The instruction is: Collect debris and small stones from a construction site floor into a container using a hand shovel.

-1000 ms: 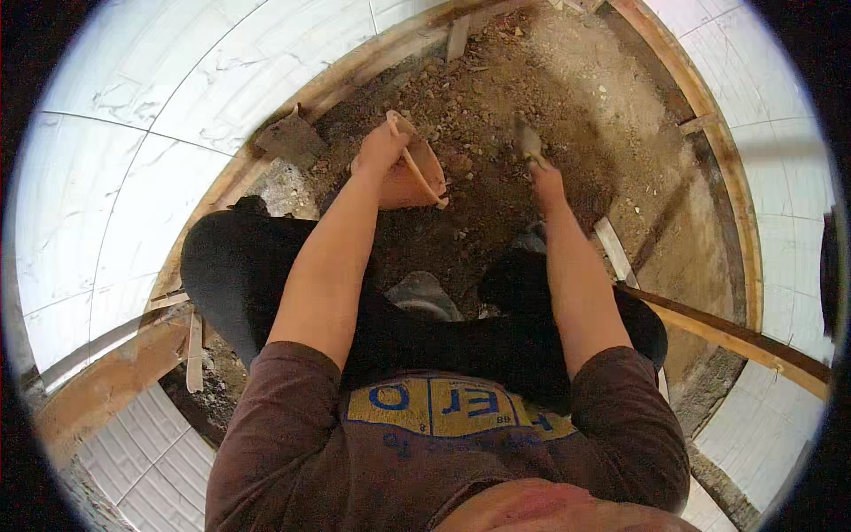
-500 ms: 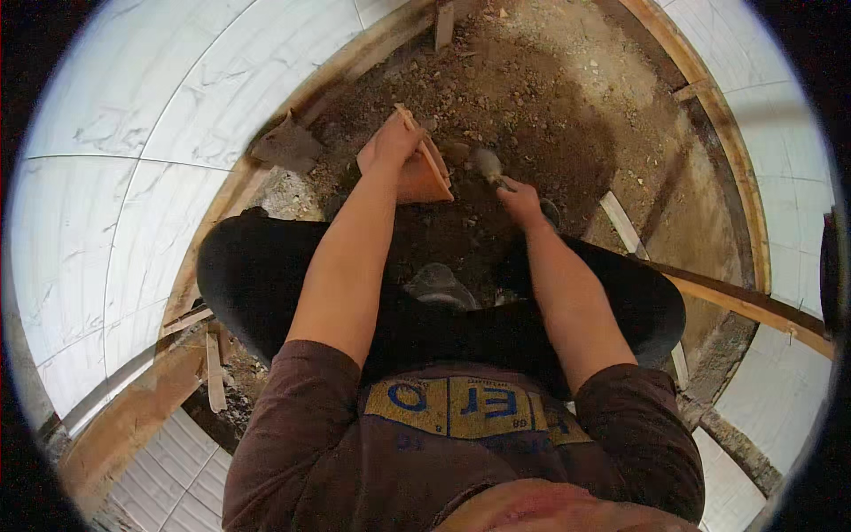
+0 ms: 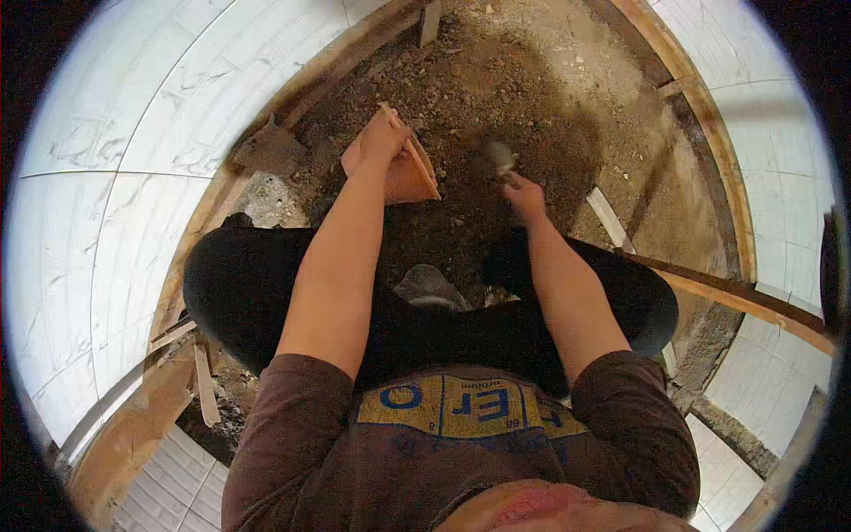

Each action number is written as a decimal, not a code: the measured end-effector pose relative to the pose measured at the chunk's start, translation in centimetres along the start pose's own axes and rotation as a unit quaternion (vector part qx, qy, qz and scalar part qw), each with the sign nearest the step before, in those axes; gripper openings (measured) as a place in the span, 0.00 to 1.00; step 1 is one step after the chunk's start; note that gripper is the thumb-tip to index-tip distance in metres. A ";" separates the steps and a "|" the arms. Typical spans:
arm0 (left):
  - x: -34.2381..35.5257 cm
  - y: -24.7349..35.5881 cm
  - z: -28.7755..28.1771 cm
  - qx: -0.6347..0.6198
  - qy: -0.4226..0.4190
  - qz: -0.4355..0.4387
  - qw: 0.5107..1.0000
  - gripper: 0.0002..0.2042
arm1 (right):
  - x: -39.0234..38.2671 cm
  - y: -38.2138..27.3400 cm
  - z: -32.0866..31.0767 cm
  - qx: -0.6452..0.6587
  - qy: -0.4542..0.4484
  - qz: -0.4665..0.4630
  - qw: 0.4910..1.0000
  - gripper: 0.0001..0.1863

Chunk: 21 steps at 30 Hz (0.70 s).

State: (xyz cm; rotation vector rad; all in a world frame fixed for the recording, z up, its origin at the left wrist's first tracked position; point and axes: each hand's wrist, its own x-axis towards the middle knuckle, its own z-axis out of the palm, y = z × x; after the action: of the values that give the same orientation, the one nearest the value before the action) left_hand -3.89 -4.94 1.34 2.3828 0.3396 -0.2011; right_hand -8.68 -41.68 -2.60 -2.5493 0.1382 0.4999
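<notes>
My left hand is closed on a flat orange slab, which looks like a clay tile. The slab is held tilted over loose dirt, with its thick edge turned to the right. To the right of it, my right hand grips the handle of a small trowel. The trowel's blade points away from me, slightly blurred, above the dark soil and apart from the slab. My fingers hide part of the handle.
White marbled tiles bend round the left side. Wooden boards edge the dirt pit. At the right, a wooden beam reaches my knee, with a pale wood strip near it. A grey rough slab lies at the left edge.
The trowel has moved away from the orange slab, leaving a wider gap, and its blade now tilts differently. The left hand keeps its hold on the slab. The whole view has shifted slightly.
</notes>
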 end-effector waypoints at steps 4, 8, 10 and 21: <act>0.3 -0.1 -0.4 -0.142 -0.107 -0.068 0.982 0.23 | -0.5 -1.9 0.8 0.070 -0.079 -0.073 0.992 0.28; 0.0 -0.4 -0.8 -0.153 -0.080 -0.053 0.984 0.18 | 1.6 -2.4 -0.2 0.053 0.065 0.036 0.996 0.27; -0.2 -0.4 -0.9 -0.176 -0.072 -0.043 0.981 0.17 | 3.8 -2.4 -0.7 0.066 0.071 0.010 0.995 0.28; 0.3 0.5 -5.0 -0.114 -0.036 -0.110 0.987 0.15 | 11.6 -4.8 -3.3 0.073 -0.212 -0.101 0.969 0.24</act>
State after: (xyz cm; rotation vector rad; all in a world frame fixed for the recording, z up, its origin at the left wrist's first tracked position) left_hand -3.17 -1.86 5.22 2.1053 0.5607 -0.3299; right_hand 4.08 -39.31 -2.07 -2.2257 -0.2281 0.9015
